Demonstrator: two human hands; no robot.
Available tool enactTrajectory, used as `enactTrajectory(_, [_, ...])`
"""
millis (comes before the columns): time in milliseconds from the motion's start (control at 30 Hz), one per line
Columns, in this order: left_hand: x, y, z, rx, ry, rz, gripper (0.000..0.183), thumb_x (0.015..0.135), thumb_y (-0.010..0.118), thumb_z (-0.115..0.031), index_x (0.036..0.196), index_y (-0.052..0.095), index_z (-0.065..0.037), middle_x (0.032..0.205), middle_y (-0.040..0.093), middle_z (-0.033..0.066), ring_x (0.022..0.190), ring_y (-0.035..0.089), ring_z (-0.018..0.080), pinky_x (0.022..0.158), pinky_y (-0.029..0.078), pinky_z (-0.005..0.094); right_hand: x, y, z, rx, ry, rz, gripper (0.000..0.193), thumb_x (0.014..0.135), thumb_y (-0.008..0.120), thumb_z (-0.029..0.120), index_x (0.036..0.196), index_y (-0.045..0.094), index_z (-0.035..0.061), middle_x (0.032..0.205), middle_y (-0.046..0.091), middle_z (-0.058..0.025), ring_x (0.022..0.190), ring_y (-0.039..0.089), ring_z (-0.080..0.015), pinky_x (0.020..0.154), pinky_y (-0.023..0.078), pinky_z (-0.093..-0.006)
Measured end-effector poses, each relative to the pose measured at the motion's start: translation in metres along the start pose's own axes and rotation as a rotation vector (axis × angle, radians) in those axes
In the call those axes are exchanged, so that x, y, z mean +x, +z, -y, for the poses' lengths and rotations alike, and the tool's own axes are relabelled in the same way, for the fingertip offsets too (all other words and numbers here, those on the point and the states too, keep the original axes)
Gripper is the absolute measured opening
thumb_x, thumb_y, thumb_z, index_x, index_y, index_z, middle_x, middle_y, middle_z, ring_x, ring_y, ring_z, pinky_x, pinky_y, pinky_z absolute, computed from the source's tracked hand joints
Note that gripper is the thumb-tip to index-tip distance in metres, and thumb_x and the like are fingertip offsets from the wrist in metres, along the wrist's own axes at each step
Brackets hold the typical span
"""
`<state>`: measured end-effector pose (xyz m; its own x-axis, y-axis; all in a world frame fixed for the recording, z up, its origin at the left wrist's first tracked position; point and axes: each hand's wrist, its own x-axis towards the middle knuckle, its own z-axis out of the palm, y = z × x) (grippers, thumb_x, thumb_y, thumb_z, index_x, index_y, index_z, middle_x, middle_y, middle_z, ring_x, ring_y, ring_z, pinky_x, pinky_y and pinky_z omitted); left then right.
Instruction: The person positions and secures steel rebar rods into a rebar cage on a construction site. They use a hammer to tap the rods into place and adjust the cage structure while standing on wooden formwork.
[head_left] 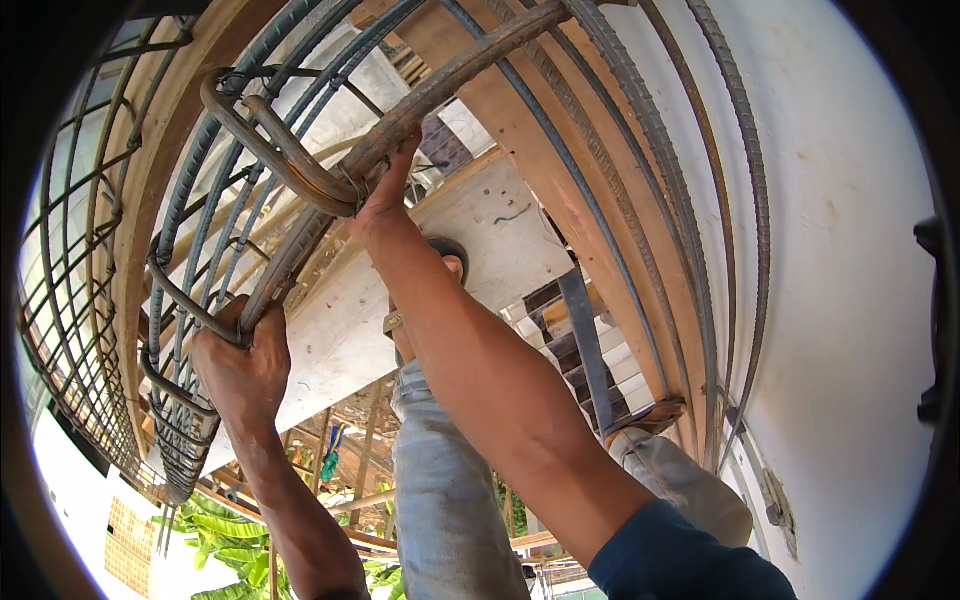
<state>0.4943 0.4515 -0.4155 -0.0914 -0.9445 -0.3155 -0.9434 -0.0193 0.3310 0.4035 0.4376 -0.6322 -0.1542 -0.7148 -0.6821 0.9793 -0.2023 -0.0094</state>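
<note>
A thick brown steel bar (455, 72) slants across the reinforcement cage (205, 215) from upper right to lower left. My right hand (385, 195) is closed around it near its middle, beside the bent hooked rod ends (285, 155); some fingers are hidden behind the bar. Lower left, my left hand (250, 350) grips the same bar near its lower end. A bent stirrup (190, 300) of the cage meets the bar at that hand. Whether the hooked ends belong to the bar or to a separate stirrup, I cannot tell.
Long ribbed rebars (655, 130) curve down the right side, over a brown plank (530, 130) and beside a white wall (840, 250). Wire mesh (75, 230) stands at the left. My legs (440, 480) are below, near a pale board (350, 340) and green leaves (225, 540).
</note>
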Motion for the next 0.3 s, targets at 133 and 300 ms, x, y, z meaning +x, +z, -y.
enactTrajectory(133, [0.002, -0.01, -0.006, -0.018, -0.046, 0.036, 0.024, 0.079, 0.059, -0.017, 0.071, 0.061, 0.006, 0.049, 0.046, 0.0079, 0.046, 0.041, 0.0132, 0.046, 0.036, 0.0324, -0.013, 0.014, 0.012, -0.044, -0.006, -0.197, 0.08, 0.08, 0.03, 0.085, 0.121, 0.049, 0.0189, 0.095, 0.051, -0.0004, 0.081, 0.05, -0.0102, 0.071, 0.041, -0.0259])
enactTrajectory(300, [0.002, -0.015, 0.001, 0.051, -0.006, 0.066, 0.026, 0.082, 0.058, -0.02, 0.077, 0.065, 0.004, 0.052, 0.051, 0.0024, 0.049, 0.047, 0.012, 0.048, 0.038, 0.0318, -0.024, 0.01, 0.014, -0.049, -0.017, -0.278, 0.074, 0.077, 0.03, 0.088, 0.098, 0.052, 0.0205, 0.062, 0.038, 0.0053, 0.051, 0.036, -0.0067, 0.046, 0.031, -0.0238])
